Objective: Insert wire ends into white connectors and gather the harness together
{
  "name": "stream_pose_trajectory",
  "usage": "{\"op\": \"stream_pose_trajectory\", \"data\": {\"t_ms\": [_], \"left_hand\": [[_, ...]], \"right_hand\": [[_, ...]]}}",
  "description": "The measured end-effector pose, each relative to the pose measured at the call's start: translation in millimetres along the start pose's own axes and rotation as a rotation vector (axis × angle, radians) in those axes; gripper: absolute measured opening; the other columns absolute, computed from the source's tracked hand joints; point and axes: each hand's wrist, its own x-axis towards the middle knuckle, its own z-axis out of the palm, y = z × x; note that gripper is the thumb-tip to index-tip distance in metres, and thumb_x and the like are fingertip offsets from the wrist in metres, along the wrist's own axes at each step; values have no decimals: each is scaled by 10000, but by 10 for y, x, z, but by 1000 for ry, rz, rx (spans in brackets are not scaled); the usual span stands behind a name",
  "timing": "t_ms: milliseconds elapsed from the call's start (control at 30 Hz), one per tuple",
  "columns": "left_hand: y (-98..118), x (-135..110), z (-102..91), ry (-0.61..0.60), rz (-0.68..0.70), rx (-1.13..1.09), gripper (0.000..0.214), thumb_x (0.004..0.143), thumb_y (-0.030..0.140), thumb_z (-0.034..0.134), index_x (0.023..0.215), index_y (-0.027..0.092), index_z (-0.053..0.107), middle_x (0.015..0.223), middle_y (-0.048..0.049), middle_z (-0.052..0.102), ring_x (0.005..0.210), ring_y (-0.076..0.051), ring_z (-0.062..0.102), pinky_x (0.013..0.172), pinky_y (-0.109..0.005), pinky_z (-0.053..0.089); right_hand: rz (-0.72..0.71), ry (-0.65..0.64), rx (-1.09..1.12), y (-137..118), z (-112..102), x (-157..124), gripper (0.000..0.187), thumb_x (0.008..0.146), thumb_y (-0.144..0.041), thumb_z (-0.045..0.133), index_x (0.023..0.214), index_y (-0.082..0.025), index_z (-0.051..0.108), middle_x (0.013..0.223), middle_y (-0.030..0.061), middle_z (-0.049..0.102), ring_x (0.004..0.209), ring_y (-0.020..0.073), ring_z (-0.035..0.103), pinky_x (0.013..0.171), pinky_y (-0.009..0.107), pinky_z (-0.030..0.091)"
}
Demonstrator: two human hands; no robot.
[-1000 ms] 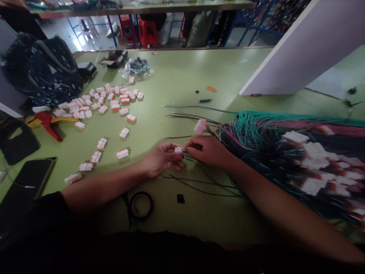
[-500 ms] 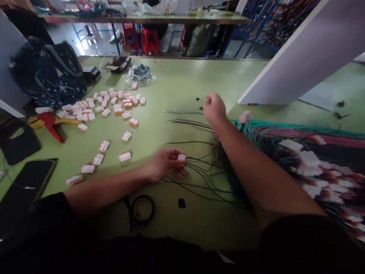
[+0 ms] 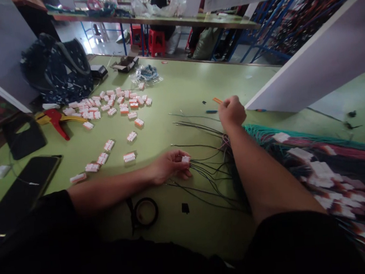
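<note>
Connector: a small white plastic connector block (image 3: 185, 159) sits at the centre of the frame, pinched at the fingertips of the left hand (image 3: 169, 167), which rests low on the green bench (image 3: 178, 90).
Wires in the block: thin dark wires (image 3: 211, 168) fan from the block toward the right, lying loose and crossing one another on the bench.
Right hand: the right hand (image 3: 232, 112), right of centre and higher in the frame, is closed into a fist; it seems to pinch a thin wire end, though the wire itself is too fine to tell for sure.
Bundle: a thick bundle of teal, pink and black wires with white connectors (image 3: 315, 163) fills the right side, just under the right forearm.
Spare parts: a scatter of white and orange connector blocks (image 3: 115, 104) lies in the upper left, near a red and yellow hand tool (image 3: 56, 120); a roll of black tape (image 3: 145, 211) lies below the left wrist.
Risk, tangling: the loose dark wires cross each other, so a pull on one could likely drag its neighbours or snag in the bundle.
Risk, unseating: a tug away from the block could probably draw seated wires out, as only fingertips steady it.
Risk, forearm: the right forearm lies across the bundle and could sweep its connectors out of order.
Risk, wrong slot: the wires look alike in this dim view, so one may go into the wrong cavity.
</note>
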Motion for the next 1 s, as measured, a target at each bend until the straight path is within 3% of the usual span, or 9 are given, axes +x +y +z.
{"op": "stream_pose_trajectory", "data": {"t_ms": [67,167,233,300,500,700,800,1000], "left_hand": [[0,-1,3,13,15,-22,143,753,29,553,830,122,476,624,36,536,540,-104,603,529,-236,480],[-3,-6,2,21,29,-34,129,774,30,531,843,123,473,643,33,532,569,-106,613,552,-242,497],[-7,-9,-6,20,36,-34,126,783,38,527,854,126,472,658,29,532,587,-110,619,564,-247,503],[-10,-10,-15,16,40,-28,125,789,44,522,860,131,468,672,26,532,598,-113,621,572,-254,506],[-16,-4,-34,-3,36,-3,191,764,83,586,886,144,452,704,26,530,633,-113,618,602,-263,503],[-22,-30,-1,23,54,26,236,723,109,640,886,138,471,717,29,541,653,-94,606,629,-247,495],[-35,-37,12,55,80,38,222,722,115,643,872,132,481,722,27,546,657,-88,600,645,-252,493],[-57,-23,1,51,95,46,202,733,110,625,878,132,486,738,18,557,669,-105,611,643,-273,498]], "right_hand": [[-82,-95,60,-27,-96,-50,334,824,-155,419,1107,-64,570,967,169,628,791,162,535,710,296,392],[-324,-402,230,-80,-220,-265,258,734,-231,574,963,-147,660,790,40,663,660,114,537,633,237,412],[-484,-612,348,-107,-284,-462,234,692,-304,605,861,-160,682,725,17,658,633,116,540,605,239,413],[-559,-730,417,-109,-332,-656,233,669,-348,608,790,-164,682,702,13,652,627,119,539,593,243,406],[-513,-668,417,24,-411,-1043,162,682,-300,559,686,-160,642,611,-8,596,545,92,470,533,229,354],[-476,-529,386,86,-434,-1178,124,711,-243,524,658,-168,607,581,-14,565,540,94,458,531,228,347],[-526,-462,396,88,-431,-1198,105,712,-223,521,652,-176,594,603,-12,566,548,95,451,525,226,340],[-660,-498,365,107,-436,-1220,96,681,-162,513,597,-181,555,566,-24,517,535,89,431,532,221,328]]}}
